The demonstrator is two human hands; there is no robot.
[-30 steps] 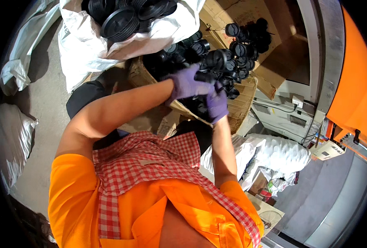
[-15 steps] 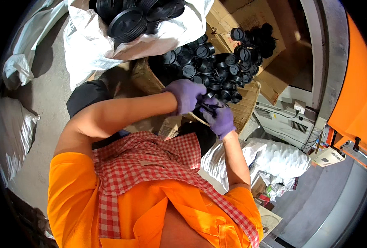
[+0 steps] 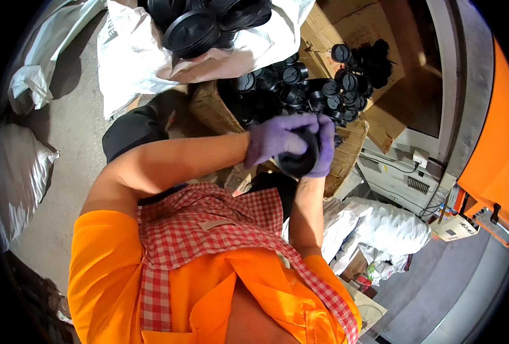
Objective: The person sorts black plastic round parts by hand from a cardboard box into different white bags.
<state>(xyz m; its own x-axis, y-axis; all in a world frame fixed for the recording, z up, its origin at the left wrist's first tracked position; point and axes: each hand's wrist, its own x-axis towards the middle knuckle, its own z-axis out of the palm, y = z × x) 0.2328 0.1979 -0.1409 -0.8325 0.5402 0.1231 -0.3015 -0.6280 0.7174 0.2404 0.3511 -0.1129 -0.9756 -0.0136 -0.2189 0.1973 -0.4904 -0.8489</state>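
Close together at the near side of the cardboard box, both my hands wear purple gloves. My right hand (image 3: 325, 150) wraps round the far-right side of a black round plastic part (image 3: 298, 164), its wide dark face turned up toward me. From the left, my left hand (image 3: 268, 139) reaches over the same part, with the thumb pressed at its face and the fingers along its upper edge. Just beyond the hands, many similar black round caps (image 3: 293, 74) fill the open cardboard box (image 3: 346, 150). Blur and fingers hide the held part's details.
A white woven sack (image 3: 129, 66) with larger black round parts (image 3: 191, 33) stands at the upper left. White bags (image 3: 389, 225) lie at the right. A pale cabinet (image 3: 400, 172) and an orange machine (image 3: 492, 143) rise on the right. Another sack (image 3: 22, 178) lies far left.
The round part has turned between my hands, so that its broad face now shows where only dark edges showed before. Both hands have come closer together around it.
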